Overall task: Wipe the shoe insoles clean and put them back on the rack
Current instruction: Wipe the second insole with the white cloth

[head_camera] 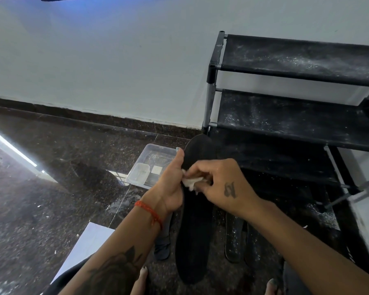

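Head view shows you a dark speckled stone floor with white crumbs, and a clear plastic tray lying on it just left of your hands. At the right stands the black rack, its fabric shelves dusty with white powder, metal tubes at the corners. Two more dark insoles lie on the floor below your right wrist, speckled white. Your left hand grips the long black insole at its edge, thumb up, holding it above the floor. Your right hand pinches a crumpled white tissue against its matte surface.
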Tool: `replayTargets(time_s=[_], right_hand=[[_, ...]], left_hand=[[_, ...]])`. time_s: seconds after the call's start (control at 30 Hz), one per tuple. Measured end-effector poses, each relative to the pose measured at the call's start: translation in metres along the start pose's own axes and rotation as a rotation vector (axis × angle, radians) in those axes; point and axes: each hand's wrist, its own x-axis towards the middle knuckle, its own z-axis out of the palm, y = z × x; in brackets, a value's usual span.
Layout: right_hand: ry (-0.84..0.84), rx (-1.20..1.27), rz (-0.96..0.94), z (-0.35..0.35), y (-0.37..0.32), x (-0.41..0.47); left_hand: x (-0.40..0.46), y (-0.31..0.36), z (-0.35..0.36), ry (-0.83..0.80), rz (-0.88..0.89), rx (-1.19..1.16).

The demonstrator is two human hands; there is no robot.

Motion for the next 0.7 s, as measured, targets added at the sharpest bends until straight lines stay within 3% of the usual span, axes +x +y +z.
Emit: replayTargets(time_s=[0.1,0.17,0.2,0.27,0.33,0.43,0.6,0.7], right_hand=[[-0.254,-0.090,-0.019,-0.014,-0.001,-0.002],[-0.306,-0.263,0.045,-0.024,0.006,-0.003],[-0.232,-0.336,0.105,-0.029,0.010,-0.002],[0.073,-0.333,0.239,-0.037,0.015,0.000],[0.270,-0.037,0.362,-0.038,0.017,0.000],[0.229,0.340,0.510,-0.025,0.013,-0.001],[0.422,0.275,0.514,-0.027,0.019,0.008],[0.355,0.099,0.465,-0.027,0.025,0.007]], left_hand=[[-0.003,0.002,0.000,0.010,0.014,-0.019],[-0.004,0.002,0.002,0.012,0.005,-0.001],[-0.005,0.003,0.003,0.008,-0.002,0.000],[-0.007,0.003,0.005,-0.029,-0.034,-0.030],[-0.010,0.004,0.007,-0.079,-0.048,-0.066],[-0.013,0.004,0.009,-0.096,-0.030,-0.078],[-0.013,0.001,0.014,-0.234,-0.034,-0.043],[-0.015,-0.003,0.017,-0.267,-0.084,0.007]])
